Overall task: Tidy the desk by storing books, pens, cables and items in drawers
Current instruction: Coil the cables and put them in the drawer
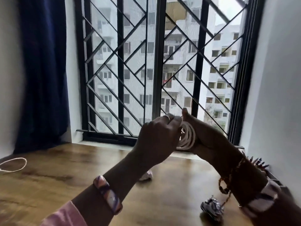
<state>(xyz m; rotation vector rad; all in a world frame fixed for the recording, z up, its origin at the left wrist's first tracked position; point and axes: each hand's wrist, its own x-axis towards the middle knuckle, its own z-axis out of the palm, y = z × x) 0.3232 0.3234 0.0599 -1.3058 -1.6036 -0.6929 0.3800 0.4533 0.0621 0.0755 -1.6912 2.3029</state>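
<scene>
Both hands are raised above the wooden desk (65,185) in front of the window. My right hand (210,137) holds a white cable (189,137) wound in several loops around its palm and fingers. My left hand (156,136) pinches the cable at the top of the coil, fingers curled against it. A second white cable (14,163) lies looped on the desk at the far left edge.
Two crumpled foil or paper balls lie on the desk, one (146,176) under my left wrist and one (211,207) near my right forearm. A brush with dark bristles (257,162) sits by the right wall. A dark blue curtain (44,70) hangs at the left.
</scene>
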